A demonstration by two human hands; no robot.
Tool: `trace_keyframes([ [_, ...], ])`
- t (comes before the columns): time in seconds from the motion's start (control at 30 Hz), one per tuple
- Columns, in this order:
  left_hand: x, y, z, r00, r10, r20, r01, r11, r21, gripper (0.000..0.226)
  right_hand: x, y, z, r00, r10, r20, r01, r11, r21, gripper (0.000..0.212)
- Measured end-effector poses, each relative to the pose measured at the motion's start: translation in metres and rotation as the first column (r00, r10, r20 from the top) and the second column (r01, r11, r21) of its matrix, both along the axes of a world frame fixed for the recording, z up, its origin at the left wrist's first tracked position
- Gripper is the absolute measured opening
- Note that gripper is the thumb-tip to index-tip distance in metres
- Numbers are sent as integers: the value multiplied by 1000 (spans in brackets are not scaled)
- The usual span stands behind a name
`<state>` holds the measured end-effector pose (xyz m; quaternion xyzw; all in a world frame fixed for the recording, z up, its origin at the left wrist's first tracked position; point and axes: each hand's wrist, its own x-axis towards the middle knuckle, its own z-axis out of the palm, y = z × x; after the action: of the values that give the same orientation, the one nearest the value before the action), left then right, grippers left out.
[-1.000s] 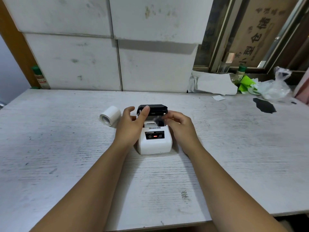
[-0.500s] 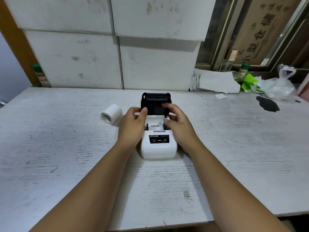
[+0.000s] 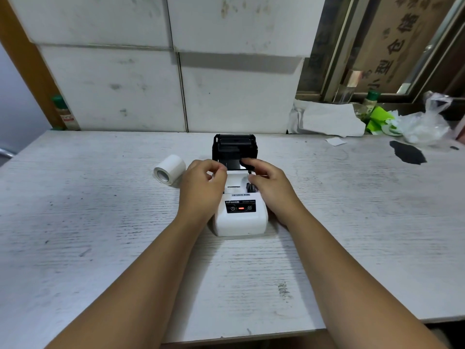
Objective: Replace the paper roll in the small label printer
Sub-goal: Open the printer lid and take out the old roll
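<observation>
A small white label printer sits mid-table, its black-lined lid swung up and standing upright at the back. The paper compartment lies exposed between my hands. My left hand rests against the printer's left side with fingers loosely curled, holding nothing. My right hand is at the right side, its fingertips touching the lid's lower edge. A white paper roll lies on its side on the table just left of my left hand.
White boards lean against the wall behind the table. Crumpled paper, green scraps and a plastic bag crowd the back right, near a black patch. A bottle stands back left.
The lid has swung from nearly flat to fully upright. Both hands have drawn back from its top edge to the sides of the compartment.
</observation>
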<state>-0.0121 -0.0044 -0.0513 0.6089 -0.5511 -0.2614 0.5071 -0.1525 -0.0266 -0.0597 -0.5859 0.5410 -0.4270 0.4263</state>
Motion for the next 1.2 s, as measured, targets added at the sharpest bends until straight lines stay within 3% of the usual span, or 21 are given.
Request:
trace_keyframes([
  [0.13, 2, -1, -2, 996, -40, 82, 41, 999, -6, 22, 1, 4, 4, 997, -54, -51, 51, 997, -61, 25],
  [0.23, 5, -2, -3, 981, -62, 184, 70, 997, -36, 29, 0, 9, 6, 948, -163, -273, 85, 958, -275, 21],
  [0.33, 6, -4, -6, 961, -65, 269, 80, 996, -44, 37, 7, 15, 18, 859, -181, -479, -53, 898, -436, 20],
  [0.43, 7, -7, -10, 953, -65, 295, 86, 995, -58, 36, 18, 11, 30, 714, -46, -698, -219, 933, -286, 25],
  [0.53, 7, -9, -12, 954, -63, 293, 86, 994, -65, 35, 25, 0, 45, 535, 94, -839, -263, 963, -60, 25],
  [0.63, 8, -9, -11, 958, -82, 276, 96, 995, -41, 36, 33, -8, 58, 346, 201, -916, -320, 943, 86, 25],
  [0.73, 9, -11, -10, 974, -149, 170, 145, 989, 35, 37, 40, -12, 65, 246, 276, -929, -329, 925, 188, 26],
  [1.2, 7, -7, -8, 972, -97, 215, 102, 995, -13, 47, 40, -13, 63, 343, 345, -874, -283, 925, 254, 16],
])
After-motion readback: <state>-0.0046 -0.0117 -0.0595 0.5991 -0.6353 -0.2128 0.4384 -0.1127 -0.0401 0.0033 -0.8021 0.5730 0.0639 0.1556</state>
